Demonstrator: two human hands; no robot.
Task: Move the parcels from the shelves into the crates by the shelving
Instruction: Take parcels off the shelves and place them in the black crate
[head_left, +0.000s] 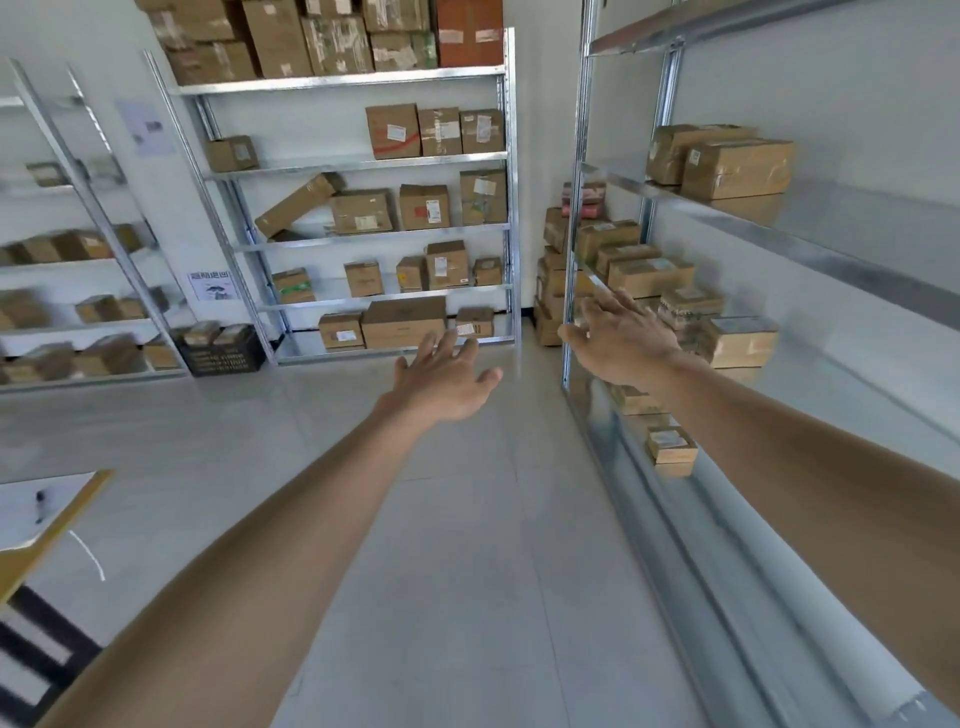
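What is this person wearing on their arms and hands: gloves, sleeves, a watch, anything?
Nothing that shows. The left hand and right hand are bare, with no gloves. I see no rings, though the picture is slightly blurred there. The left forearm and right forearm are bare too, with no sleeve, watch or band down to the picture's lower edge.

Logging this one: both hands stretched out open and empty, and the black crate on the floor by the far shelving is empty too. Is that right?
Not quite. The head view shows the black crate has cardboard parcels in it, at least two at the top. The rest holds: the left hand and the right hand are stretched out open, holding nothing.
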